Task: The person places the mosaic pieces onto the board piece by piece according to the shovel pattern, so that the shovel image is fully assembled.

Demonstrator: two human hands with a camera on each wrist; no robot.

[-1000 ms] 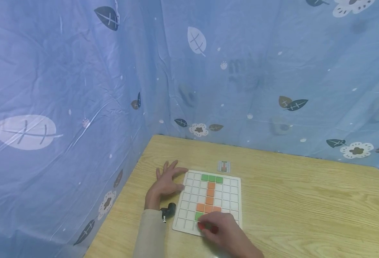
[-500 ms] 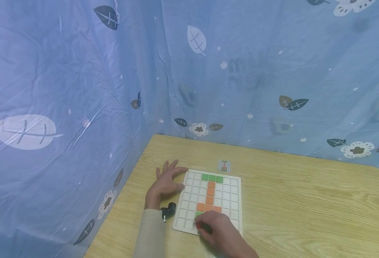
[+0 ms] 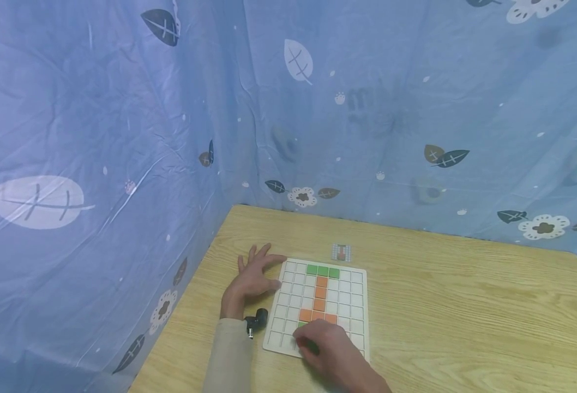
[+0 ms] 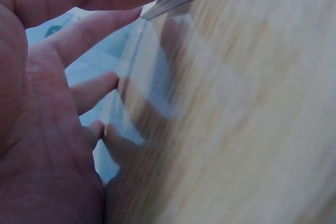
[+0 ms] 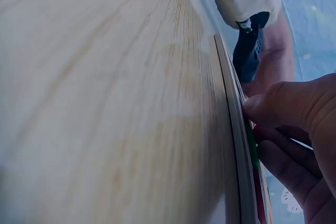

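Observation:
A white grid board lies on the wooden table. My left hand rests at its upper left, fingers spread, thumb and index finger touching its edge. Green tiles fill part of the top row; orange tiles run down the middle to a short orange row. Over the board's near rows, my right hand has its thumb and fingers curled together at the surface. In the right wrist view, a bit of red tile shows at those fingertips, beside a green tile. Most of that tile is hidden.
A small pattern card lies beyond the board's far edge. The black wrist camera sits by the left cuff. Blue curtains hang behind and to the left of the table.
My right hand has shifted slightly left over the near rows, and the red tile at its fingertips is now mostly covered. The left hand and board stay put.

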